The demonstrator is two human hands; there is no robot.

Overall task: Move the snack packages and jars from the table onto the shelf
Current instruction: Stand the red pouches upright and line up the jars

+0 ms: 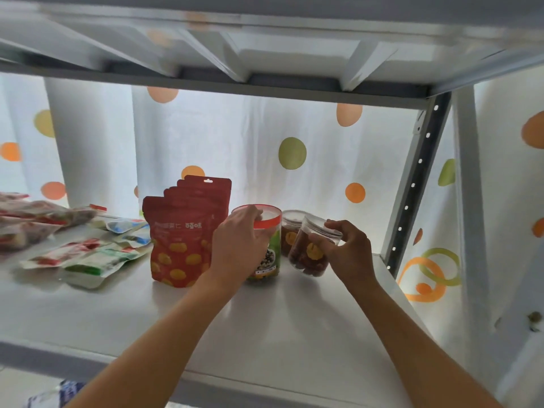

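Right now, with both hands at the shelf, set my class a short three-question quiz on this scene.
1. True or false: the left hand grips the red-rimmed jar.
2. The small clear jar in the right hand is: A upright, B tilted, C lying flat?
3. Fill in: the red pouches stand to the ___ of the red-rimmed jar.

Key: 1 true; 2 B; 3 left.

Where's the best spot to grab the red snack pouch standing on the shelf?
Pinch the red snack pouch by its flat top edge near the hang hole, coming from above and in front. It stands upright with the red-lidded jar close against its right side, so side grips look crowded.
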